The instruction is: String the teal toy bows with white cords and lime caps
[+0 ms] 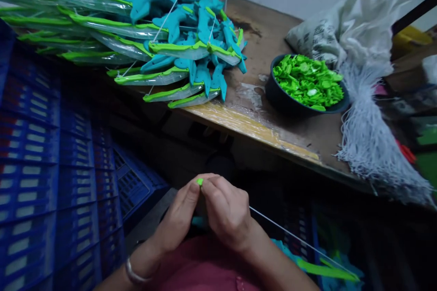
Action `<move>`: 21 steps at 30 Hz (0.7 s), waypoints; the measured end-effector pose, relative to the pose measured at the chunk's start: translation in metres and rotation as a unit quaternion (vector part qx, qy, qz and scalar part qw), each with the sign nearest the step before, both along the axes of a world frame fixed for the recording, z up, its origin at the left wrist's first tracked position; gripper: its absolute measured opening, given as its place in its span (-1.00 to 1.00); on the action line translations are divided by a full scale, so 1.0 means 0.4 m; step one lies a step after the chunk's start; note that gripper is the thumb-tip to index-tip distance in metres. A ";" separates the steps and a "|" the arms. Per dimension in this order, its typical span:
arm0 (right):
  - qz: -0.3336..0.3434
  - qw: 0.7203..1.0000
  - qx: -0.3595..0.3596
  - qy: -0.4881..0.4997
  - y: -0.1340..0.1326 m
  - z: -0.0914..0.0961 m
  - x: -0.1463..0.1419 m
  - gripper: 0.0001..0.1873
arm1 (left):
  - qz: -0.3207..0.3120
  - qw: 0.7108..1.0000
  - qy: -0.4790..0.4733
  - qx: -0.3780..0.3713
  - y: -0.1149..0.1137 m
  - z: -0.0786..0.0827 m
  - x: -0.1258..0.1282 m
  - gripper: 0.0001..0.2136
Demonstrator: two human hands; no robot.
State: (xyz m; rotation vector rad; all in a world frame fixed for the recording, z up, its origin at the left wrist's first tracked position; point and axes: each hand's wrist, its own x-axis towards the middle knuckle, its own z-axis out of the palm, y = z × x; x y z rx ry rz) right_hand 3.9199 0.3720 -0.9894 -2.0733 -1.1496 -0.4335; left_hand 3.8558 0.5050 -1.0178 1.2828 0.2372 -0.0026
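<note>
A small green piece (200,182) sat at the frame's lower centre, the left hand (180,213) and right hand (228,209) both clamping their grip on it. White string (290,233) stretched lower right. Upper right, a dark bowl (290,103) stood on the surface (321,134).

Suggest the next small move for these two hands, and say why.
Probably squeeze the small green piece gently: it shows between the left hand and right hand, which meet around it. A white string also runs straight from beside the right hand to the green strip at lower right, so avoiding a tug seems wise.
</note>
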 end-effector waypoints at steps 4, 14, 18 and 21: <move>-0.027 0.999 0.021 -0.021 -0.007 0.041 0.026 -0.85 | 0.072 0.992 -0.030 0.100 -0.021 0.004 0.010 -0.65; -0.069 0.969 0.121 0.203 -0.017 0.099 0.042 -0.89 | -0.045 0.996 -0.060 -0.042 0.007 0.003 0.020 -0.86; 0.013 0.979 0.064 0.193 -0.011 0.087 0.010 -0.88 | 0.009 0.999 -0.040 -0.034 0.005 -0.007 0.010 -0.79; 0.049 0.978 0.022 0.200 -0.009 0.100 0.000 -0.91 | 0.025 0.998 -0.046 -0.043 0.006 0.001 0.007 -0.79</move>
